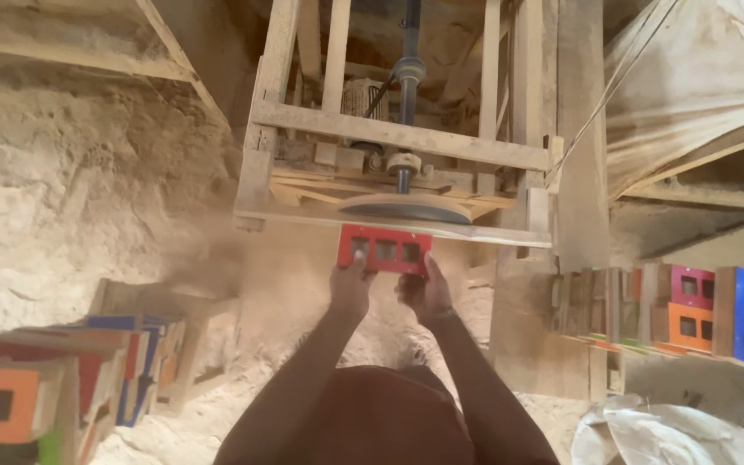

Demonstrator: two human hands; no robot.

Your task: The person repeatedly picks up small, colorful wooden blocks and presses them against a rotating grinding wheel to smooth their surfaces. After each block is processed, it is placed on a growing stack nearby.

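A red wooden block (386, 250) with three square holes is held flat against the underside edge of a spinning sanding disc (406, 209) in a wooden frame machine (398, 138). My left hand (350, 286) grips the block's left end. My right hand (424, 291) grips its right end. Both arms reach forward from the bottom of the view. Dust drifts to the left of the block.
A stack of painted blocks, orange, red and blue (53, 379), lies at lower left. More coloured blocks, pink, orange and blue (703, 314), stand on a shelf at right. Sawdust (71, 189) is heaped at left. A white sack (682, 435) sits at lower right.
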